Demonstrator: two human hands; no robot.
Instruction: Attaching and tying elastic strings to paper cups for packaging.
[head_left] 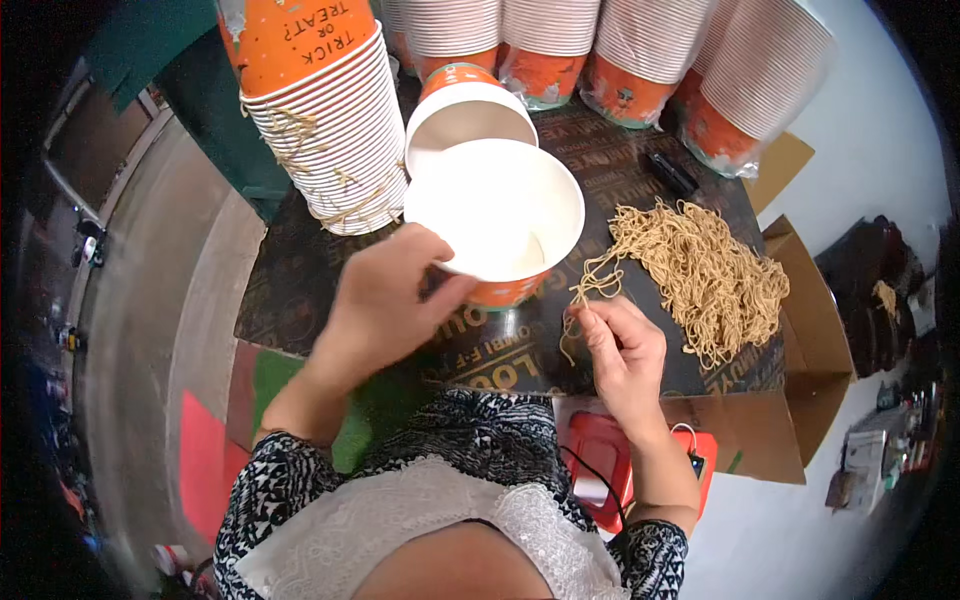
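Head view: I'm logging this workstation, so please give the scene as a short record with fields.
left hand: at the near-left rim of the front bucket; contact unclear
right hand: pinches tan cord strands
cord pile: loose, right of the front bucket
tall bucket stack: left, orange and white
wrapped stacks: along the far side

Bright, washed-out bucket (485, 205), blurred left fingers (428, 243), dark curved edges
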